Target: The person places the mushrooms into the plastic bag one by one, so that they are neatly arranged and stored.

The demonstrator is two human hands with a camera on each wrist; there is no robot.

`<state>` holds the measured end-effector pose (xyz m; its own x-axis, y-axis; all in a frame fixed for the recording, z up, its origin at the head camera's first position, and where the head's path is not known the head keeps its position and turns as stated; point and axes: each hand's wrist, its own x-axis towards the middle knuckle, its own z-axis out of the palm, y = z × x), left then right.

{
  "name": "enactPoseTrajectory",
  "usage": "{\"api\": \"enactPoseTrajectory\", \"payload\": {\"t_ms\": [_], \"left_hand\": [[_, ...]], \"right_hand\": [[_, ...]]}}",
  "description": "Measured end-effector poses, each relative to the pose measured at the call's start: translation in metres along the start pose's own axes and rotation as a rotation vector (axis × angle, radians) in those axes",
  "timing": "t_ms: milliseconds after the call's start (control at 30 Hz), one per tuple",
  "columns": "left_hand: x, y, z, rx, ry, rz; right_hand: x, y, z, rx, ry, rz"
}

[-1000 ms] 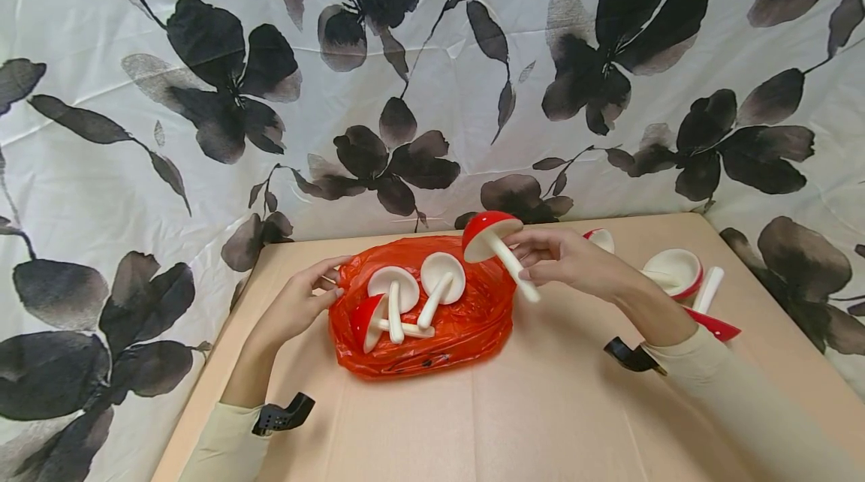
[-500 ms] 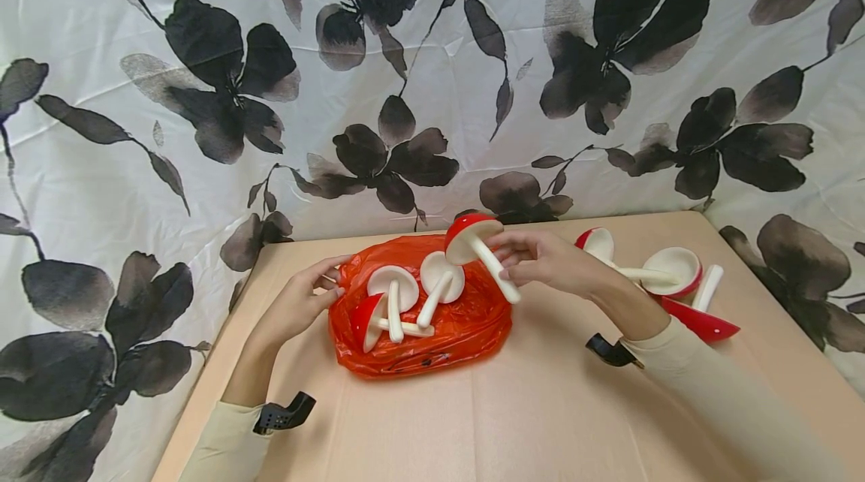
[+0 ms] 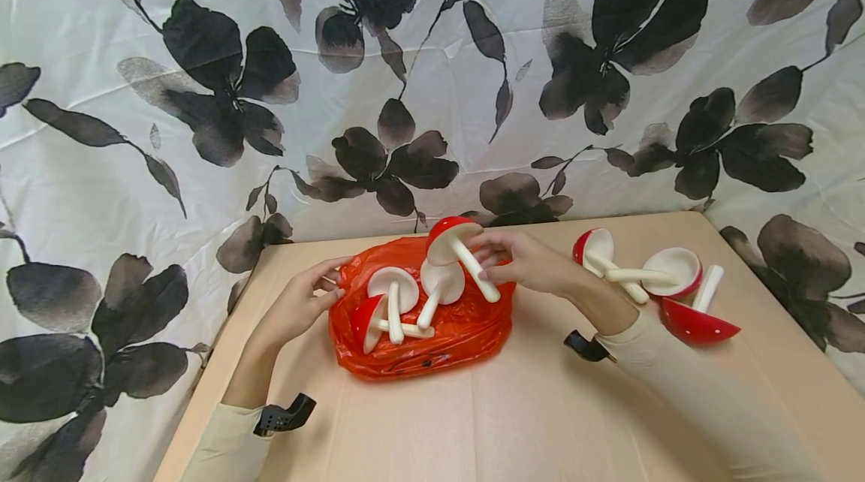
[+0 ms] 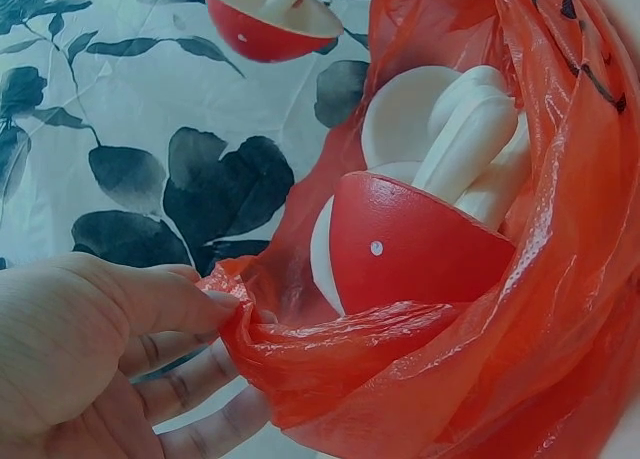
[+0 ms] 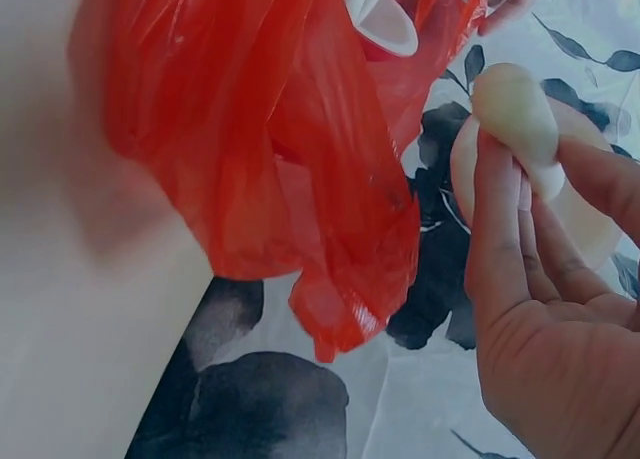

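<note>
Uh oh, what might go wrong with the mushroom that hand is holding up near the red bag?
The right hand has the held mushroom by its stem, so it might slip out and drop. It could also bump the other mushrooms lying in the red bag. And the left hand pinches the soft bag's edge; if that slips, the opening might sag.

A way runs across the near table [image 3: 459, 422], between the sleeves [image 3: 226, 437]. The left grip [image 3: 297, 303] blocks the left rim of the red bag [image 3: 466, 335]; the right grip [image 3: 527, 260] and held mushroom [image 3: 450, 244] crowd its far right. Three mushrooms [image 3: 662, 279] obstruct the table's right, floral cloth [image 3: 459, 76] its far edge.
</note>
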<state>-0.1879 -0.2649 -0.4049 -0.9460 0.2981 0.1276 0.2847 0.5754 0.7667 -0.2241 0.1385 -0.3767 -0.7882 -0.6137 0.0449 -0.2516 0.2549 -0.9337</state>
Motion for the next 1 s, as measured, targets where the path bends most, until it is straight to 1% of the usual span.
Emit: {"api": "enactPoseTrajectory", "payload": {"t_ms": [367,533,700,1000], "left_hand": [[-0.001,0.000,0.000,-0.007,0.001,-0.009],[-0.001,-0.001,0.000,-0.007,0.000,-0.011],[-0.001,-0.002,0.000,-0.008,-0.001,-0.010],[-0.001,-0.002,0.000,-0.013,-0.003,-0.017]], "right_hand": [[0.018,-0.003,0.018,-0.088,0.000,-0.045],[0.028,-0.001,0.028,-0.114,0.018,-0.029],[0.036,0.002,0.035,-0.109,0.039,-0.020],[0.050,0.003,0.044,-0.092,0.070,0.039]]}}
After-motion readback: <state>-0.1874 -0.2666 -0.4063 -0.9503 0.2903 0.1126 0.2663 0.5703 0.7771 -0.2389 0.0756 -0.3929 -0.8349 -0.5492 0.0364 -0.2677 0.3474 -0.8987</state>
